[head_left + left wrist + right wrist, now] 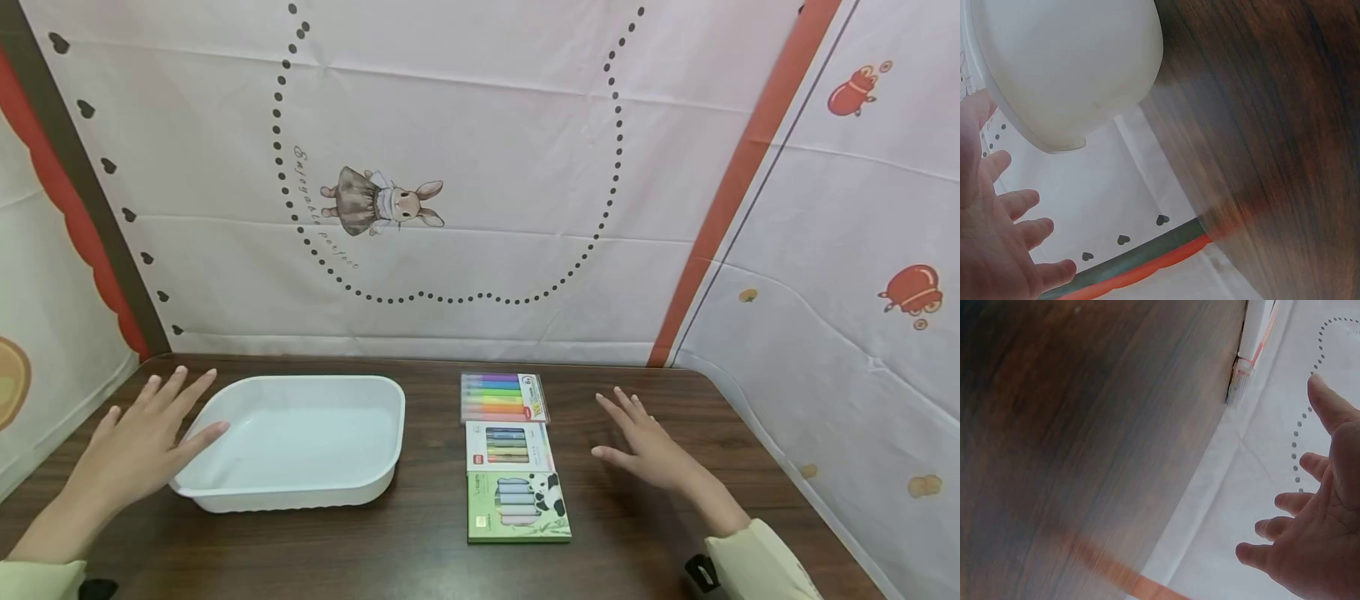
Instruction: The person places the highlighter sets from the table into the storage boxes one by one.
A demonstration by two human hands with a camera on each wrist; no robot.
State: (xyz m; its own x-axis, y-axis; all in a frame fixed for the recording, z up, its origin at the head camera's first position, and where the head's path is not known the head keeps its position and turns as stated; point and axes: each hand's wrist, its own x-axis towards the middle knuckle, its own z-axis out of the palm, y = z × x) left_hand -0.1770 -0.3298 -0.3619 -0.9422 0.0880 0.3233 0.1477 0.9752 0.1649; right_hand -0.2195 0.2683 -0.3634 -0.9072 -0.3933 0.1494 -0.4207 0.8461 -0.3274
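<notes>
My left hand (142, 442) hovers beside the left end of a white plastic basin (300, 492), fingers spread and holding nothing. In the left wrist view the basin (1072, 62) appears just above the spread fingers (1035, 231). To the right of the basin, three flat packs form a column: a clear case of rainbow-coloured pens (491, 398), a white box with a window (476, 446), and a green panda box (483, 500) nearest me. My right hand (648, 442) is apart from the packs on their right, its fingers extended and nothing in its grasp.
Everything stands on a dark brown wooden table (337, 550). A white cloth printed with a rabbit (375, 204) hangs behind it, and more printed cloth (825, 333) borders the right side.
</notes>
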